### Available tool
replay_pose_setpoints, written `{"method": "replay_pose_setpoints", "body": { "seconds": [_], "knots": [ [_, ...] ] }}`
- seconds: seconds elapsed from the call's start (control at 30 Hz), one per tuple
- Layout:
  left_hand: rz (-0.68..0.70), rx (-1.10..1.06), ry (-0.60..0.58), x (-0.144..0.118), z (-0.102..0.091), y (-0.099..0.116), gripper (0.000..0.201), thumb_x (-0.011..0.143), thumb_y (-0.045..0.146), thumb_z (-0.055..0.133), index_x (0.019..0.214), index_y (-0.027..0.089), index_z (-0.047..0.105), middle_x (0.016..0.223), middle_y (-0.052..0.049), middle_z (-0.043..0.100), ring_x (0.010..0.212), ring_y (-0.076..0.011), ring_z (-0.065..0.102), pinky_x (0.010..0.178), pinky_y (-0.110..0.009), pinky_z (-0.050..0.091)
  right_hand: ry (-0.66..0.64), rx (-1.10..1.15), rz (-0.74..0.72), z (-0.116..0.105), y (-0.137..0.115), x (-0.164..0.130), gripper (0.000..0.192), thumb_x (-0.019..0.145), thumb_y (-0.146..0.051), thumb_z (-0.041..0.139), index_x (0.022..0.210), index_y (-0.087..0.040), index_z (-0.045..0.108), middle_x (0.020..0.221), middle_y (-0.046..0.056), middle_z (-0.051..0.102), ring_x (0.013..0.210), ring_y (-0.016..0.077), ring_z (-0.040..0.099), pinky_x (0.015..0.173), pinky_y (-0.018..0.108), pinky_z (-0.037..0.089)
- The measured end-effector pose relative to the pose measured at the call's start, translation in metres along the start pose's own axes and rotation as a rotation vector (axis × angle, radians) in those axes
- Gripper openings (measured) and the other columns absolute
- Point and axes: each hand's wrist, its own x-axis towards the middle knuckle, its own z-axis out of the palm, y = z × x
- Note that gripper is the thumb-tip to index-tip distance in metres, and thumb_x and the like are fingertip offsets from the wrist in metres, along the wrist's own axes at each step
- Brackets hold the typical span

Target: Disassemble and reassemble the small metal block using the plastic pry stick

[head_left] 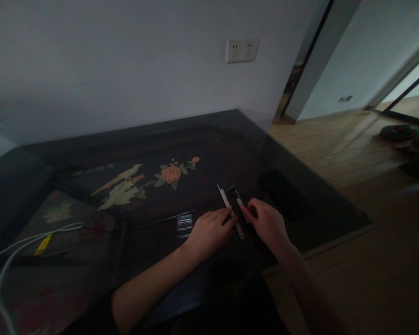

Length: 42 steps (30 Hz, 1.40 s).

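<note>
My left hand [211,231] rests on the dark table top, its fingers closed on a slim white strip [225,198]. The strip has a small hole in its near end and a thin, pointed far end. Just to the right, my right hand [267,225] pinches a short white-handled tool [239,202] with a dark head set at an angle, like a razor. Strip and tool lie almost side by side, apart from each other. Left of my left hand lies a small shiny clear packet [185,225] with dark contents that I cannot make out.
The glossy dark table [237,139] carries a bird and flower picture [170,174]. White cables [24,242] with a yellow tag [43,244] cross its left side. Behind it is a white wall with sockets [242,50]. Wooden floor [317,149] lies to the right.
</note>
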Motion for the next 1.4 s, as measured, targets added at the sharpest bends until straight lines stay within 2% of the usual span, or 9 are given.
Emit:
{"method": "replay_pose_setpoints", "body": {
  "seconds": [0.27, 0.43, 0.53, 0.67, 0.8, 0.97, 1.03, 1.13, 1.4],
  "knots": [
    [-0.011, -0.033, 0.016, -0.001, -0.003, 0.002, 0.028, 0.089, 0.020, 0.056, 0.116, 0.015, 0.062, 0.123, -0.014, 0.066, 0.107, -0.0260, 0.066, 0.085, -0.041, 0.058, -0.001, 0.013, -0.001, 0.000, 0.000, 0.000, 0.029, 0.095, -0.041, 0.044, 0.077, -0.021, 0.055, 0.072, 0.001, 0.063, 0.064, 0.0166, 0.059, 0.056, 0.026, 0.033],
    [-0.031, -0.080, 0.052, -0.012, -0.018, -0.001, 0.033, 0.089, 0.015, 0.054, 0.121, 0.018, 0.060, 0.123, -0.011, 0.067, 0.106, -0.0236, 0.066, 0.088, -0.041, 0.057, 0.010, 0.035, -0.016, 0.000, -0.001, 0.001, 0.032, 0.096, -0.043, 0.041, 0.077, -0.022, 0.056, 0.070, 0.001, 0.063, 0.061, 0.0160, 0.058, 0.054, 0.026, 0.032],
    [-0.095, -0.121, 0.099, -0.029, -0.033, -0.015, 0.027, 0.091, 0.016, 0.050, 0.115, 0.019, 0.063, 0.118, -0.009, 0.069, 0.106, -0.0227, 0.066, 0.091, -0.041, 0.055, 0.034, 0.059, -0.008, 0.001, 0.001, 0.002, 0.031, 0.095, -0.043, 0.043, 0.077, -0.022, 0.056, 0.071, 0.001, 0.063, 0.060, 0.0165, 0.057, 0.053, 0.027, 0.032],
    [-0.228, -0.185, 0.139, -0.058, -0.047, -0.045, 0.026, 0.093, 0.016, 0.048, 0.114, 0.020, 0.062, 0.113, -0.008, 0.069, 0.104, -0.0196, 0.065, 0.090, -0.038, 0.055, 0.097, 0.131, -0.019, -0.005, -0.001, 0.002, 0.024, 0.094, -0.037, 0.046, 0.081, -0.020, 0.057, 0.077, 0.004, 0.062, 0.067, 0.0182, 0.058, 0.059, 0.028, 0.038],
    [-0.341, -0.235, 0.123, -0.079, -0.048, -0.070, 0.027, 0.092, 0.021, 0.052, 0.119, 0.019, 0.057, 0.115, -0.009, 0.066, 0.108, -0.0206, 0.062, 0.094, -0.040, 0.053, 0.100, 0.245, -0.100, -0.024, -0.026, 0.003, 0.018, 0.093, -0.031, 0.048, 0.086, -0.019, 0.060, 0.078, 0.003, 0.061, 0.068, 0.0157, 0.056, 0.063, 0.026, 0.042],
    [-0.389, -0.278, 0.033, -0.089, -0.045, -0.080, 0.059, 0.075, 0.035, 0.076, 0.126, 0.018, 0.051, 0.124, -0.012, 0.061, 0.116, -0.0275, 0.056, 0.098, -0.047, 0.048, -0.037, 0.489, -0.317, -0.042, -0.083, 0.022, 0.013, 0.091, -0.027, 0.053, 0.086, -0.020, 0.062, 0.078, 0.001, 0.061, 0.066, 0.0131, 0.055, 0.063, 0.024, 0.042],
    [-0.394, -0.291, 0.006, -0.091, -0.046, -0.079, 0.066, 0.069, 0.037, 0.080, 0.125, 0.018, 0.051, 0.126, -0.013, 0.060, 0.118, -0.0297, 0.054, 0.099, -0.050, 0.045, -0.123, 0.485, -0.368, -0.038, -0.102, 0.036, 0.011, 0.091, -0.025, 0.054, 0.085, -0.019, 0.062, 0.078, 0.001, 0.062, 0.067, 0.0126, 0.055, 0.064, 0.024, 0.041],
    [-0.403, -0.304, -0.017, -0.093, -0.047, -0.075, 0.062, 0.068, 0.031, 0.081, 0.122, 0.019, 0.053, 0.126, -0.012, 0.059, 0.117, -0.0298, 0.053, 0.099, -0.050, 0.044, -0.213, 0.452, -0.394, -0.022, -0.118, 0.053, 0.008, 0.089, -0.021, 0.057, 0.084, -0.019, 0.063, 0.080, 0.000, 0.063, 0.071, 0.0129, 0.056, 0.066, 0.025, 0.041],
    [-0.470, -0.323, -0.032, -0.091, -0.046, -0.067, 0.044, 0.072, 0.018, 0.075, 0.111, 0.017, 0.056, 0.116, -0.010, 0.061, 0.107, -0.0282, 0.056, 0.091, -0.046, 0.047, -0.325, 0.510, -0.339, 0.016, -0.111, 0.052, 0.006, 0.087, -0.016, 0.058, 0.086, -0.018, 0.064, 0.078, 0.002, 0.064, 0.067, 0.0138, 0.056, 0.061, 0.026, 0.043]
  ]
}}
